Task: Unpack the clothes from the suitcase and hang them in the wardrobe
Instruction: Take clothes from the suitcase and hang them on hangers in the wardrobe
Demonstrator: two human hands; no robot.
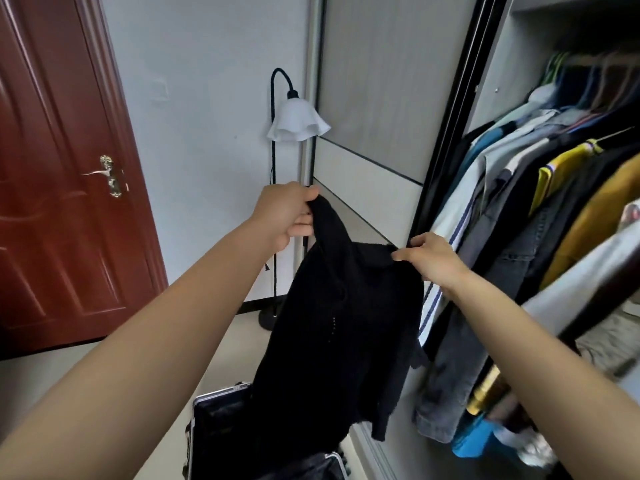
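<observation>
A black knitted garment [346, 323] hangs in the air in front of me, held up at its top by both hands. My left hand [284, 216] grips one upper corner, raised a little higher. My right hand [429, 258] pinches the other upper corner, close to the wardrobe's black door frame. Below the garment, the open suitcase [221, 431] with a silver rim stands on the floor, its inside dark and partly hidden by the garment. The wardrobe [498, 98] is open at the right, with several clothes [519, 209] hanging on its rail.
A black floor lamp [294, 123] with a white shade stands against the wall behind the garment. A dark red door [65, 174] is shut at the left. A grey sliding wardrobe panel [381, 98] lies behind my hands. Pale floor shows at the lower left.
</observation>
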